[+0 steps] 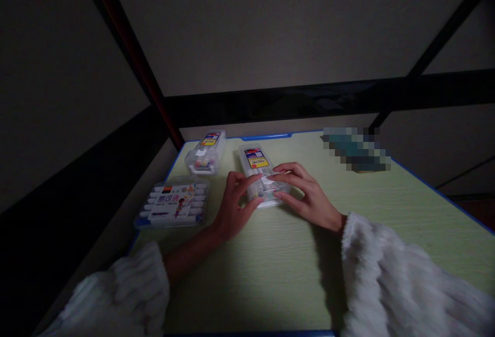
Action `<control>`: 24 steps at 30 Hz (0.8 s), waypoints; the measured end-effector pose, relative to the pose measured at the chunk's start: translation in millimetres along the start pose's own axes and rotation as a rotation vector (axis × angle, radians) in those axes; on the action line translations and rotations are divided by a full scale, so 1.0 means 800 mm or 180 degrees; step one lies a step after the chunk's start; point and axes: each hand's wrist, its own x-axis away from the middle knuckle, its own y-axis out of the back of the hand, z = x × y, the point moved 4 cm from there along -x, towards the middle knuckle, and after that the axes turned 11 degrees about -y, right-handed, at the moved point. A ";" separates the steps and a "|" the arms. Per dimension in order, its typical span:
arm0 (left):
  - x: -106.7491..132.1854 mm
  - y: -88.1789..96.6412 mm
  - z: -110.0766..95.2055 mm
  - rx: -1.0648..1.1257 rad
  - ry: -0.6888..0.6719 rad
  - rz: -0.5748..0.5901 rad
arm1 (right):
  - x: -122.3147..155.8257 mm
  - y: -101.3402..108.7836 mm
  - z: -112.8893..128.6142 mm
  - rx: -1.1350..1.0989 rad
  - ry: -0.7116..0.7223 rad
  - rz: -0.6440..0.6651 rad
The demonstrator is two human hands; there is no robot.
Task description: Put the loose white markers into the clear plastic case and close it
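Note:
A clear plastic marker case (pixel 255 157) with a yellow, red and blue label lies on the table in front of me. Coloured marker ends show through its near end. My left hand (pixel 236 204) grips the near left corner, thumb low and index finger on top. On the opposite side, my right hand (pixel 305 192) has its fingers bent over the top and near right edge of the same case. The lid looks closed, though my fingers cover part of the near end.
A similar clear case (pixel 209 151) lies at the back left. Nearer on the left is a flat clear box of white markers (pixel 174 203) with a printed label. A pixelated greenish object (pixel 353 148) rests at the back right. The pale green table (pixel 247 285) has blue edges, with a blue handle (pixel 266 137) at the back.

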 end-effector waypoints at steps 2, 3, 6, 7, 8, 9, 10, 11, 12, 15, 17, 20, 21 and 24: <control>0.000 -0.001 -0.001 -0.0108 -0.0057 0.0060 | 0.001 0.000 0.000 0.0030 0.0095 0.0052; 0.001 -0.001 -0.001 -0.0141 -0.0076 0.0090 | 0.002 0.000 0.000 0.0024 0.0126 0.0061; 0.000 -0.002 -0.002 -0.0181 -0.0120 0.0145 | 0.002 0.000 0.001 -0.0075 0.0145 0.0044; 0.000 -0.002 -0.002 -0.0183 -0.0128 0.0164 | 0.002 0.001 0.001 -0.0110 0.0135 0.0029; 0.000 -0.002 -0.002 -0.0178 -0.0133 0.0183 | 0.002 0.001 0.001 -0.0137 0.0122 0.0010; 0.000 -0.002 -0.002 -0.0168 -0.0131 0.0191 | 0.001 0.001 0.002 -0.0155 0.0104 -0.0006; 0.000 -0.001 -0.003 -0.0158 -0.0124 0.0192 | 0.001 0.001 0.002 -0.0165 0.0076 -0.0019; -0.001 -0.001 -0.003 -0.0152 -0.0106 0.0191 | 0.000 0.001 0.002 -0.0174 0.0047 -0.0025; -0.001 0.000 -0.003 -0.0151 -0.0082 0.0191 | 0.000 0.001 0.003 -0.0183 0.0015 -0.0029; -0.001 0.000 -0.003 -0.0165 -0.0003 0.0219 | -0.001 0.001 0.003 -0.0213 -0.0072 -0.0036; -0.002 0.000 -0.002 -0.0156 -0.0011 0.0214 | -0.002 0.001 0.003 -0.0232 -0.0111 -0.0039; -0.002 0.000 -0.002 -0.0124 -0.0090 0.0174 | -0.002 0.000 0.002 -0.0230 -0.0125 -0.0034; -0.001 0.000 -0.002 -0.0121 -0.0104 0.0167 | -0.001 0.000 0.001 -0.0214 -0.0126 -0.0037; 0.000 0.000 -0.003 -0.0140 -0.0087 0.0160 | 0.000 -0.001 -0.001 -0.0170 -0.0186 -0.0106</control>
